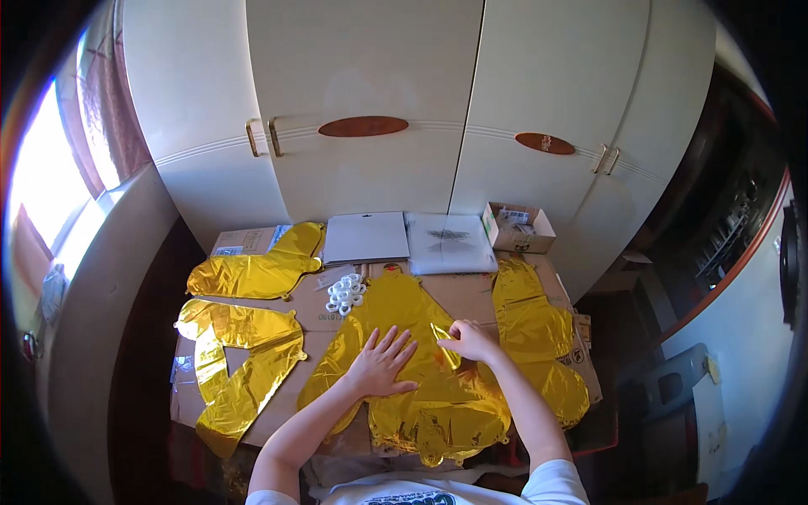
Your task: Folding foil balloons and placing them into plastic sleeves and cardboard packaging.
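1. A person's bare hands work a flattened gold foil balloon (391,299), spread at the center of a tabletop covered with cardboard (288,380), its lower portion reaching the near edge.
2. The left hand (383,364) lies palm down on the foil, fingers extended and spread apart, grasping nothing.
3. The right hand (470,341), just across from it, has its thumb and forefinger drawn together at a raised, shiny fold of the same balloon, which they appear to pinch; the other fingers curl inward.
4. Two more flat gold balloons lie at left, an upper balloon (244,275) with a bent outline and a lower balloon (252,387) with angled arms. A crinkled gold balloon (530,316) stretches along the right side.
5. Beyond the central balloon's left edge sits a heap of small white rings (345,293).
6. Along the back stand in a row a white board (367,236), a clear plastic packet (450,244) and an open cardboard box (522,244), before a cream wardrobe (362,59) with brass-colored handles.
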Demonstrator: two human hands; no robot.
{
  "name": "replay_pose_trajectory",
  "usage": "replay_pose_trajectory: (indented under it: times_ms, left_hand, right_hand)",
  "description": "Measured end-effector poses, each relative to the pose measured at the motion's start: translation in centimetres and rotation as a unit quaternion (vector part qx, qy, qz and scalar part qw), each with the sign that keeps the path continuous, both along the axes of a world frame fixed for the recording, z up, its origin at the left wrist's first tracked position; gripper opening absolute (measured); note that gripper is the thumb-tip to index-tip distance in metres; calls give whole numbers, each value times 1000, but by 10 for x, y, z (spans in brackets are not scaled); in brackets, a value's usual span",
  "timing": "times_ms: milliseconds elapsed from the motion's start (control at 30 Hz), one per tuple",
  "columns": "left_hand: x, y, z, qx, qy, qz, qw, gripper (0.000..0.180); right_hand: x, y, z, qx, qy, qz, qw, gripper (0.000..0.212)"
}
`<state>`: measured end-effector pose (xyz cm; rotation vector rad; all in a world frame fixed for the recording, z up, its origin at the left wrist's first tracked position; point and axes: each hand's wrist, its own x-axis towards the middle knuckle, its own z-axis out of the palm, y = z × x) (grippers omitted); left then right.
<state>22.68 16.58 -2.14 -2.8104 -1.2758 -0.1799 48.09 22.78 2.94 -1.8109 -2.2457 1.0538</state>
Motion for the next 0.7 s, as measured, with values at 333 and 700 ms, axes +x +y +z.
replay_pose_trajectory:
  times_ms: [333, 700]
  left_hand:
    - [2, 0, 1, -1, -15, 6, 1000, 96]
    - [2, 1, 10, -19, 36, 11, 999, 101]
  right_hand:
    - [13, -41, -22, 105, 85, 200, 970, 64]
    - [-4, -31, -48, 354, 105, 201, 907, 31]
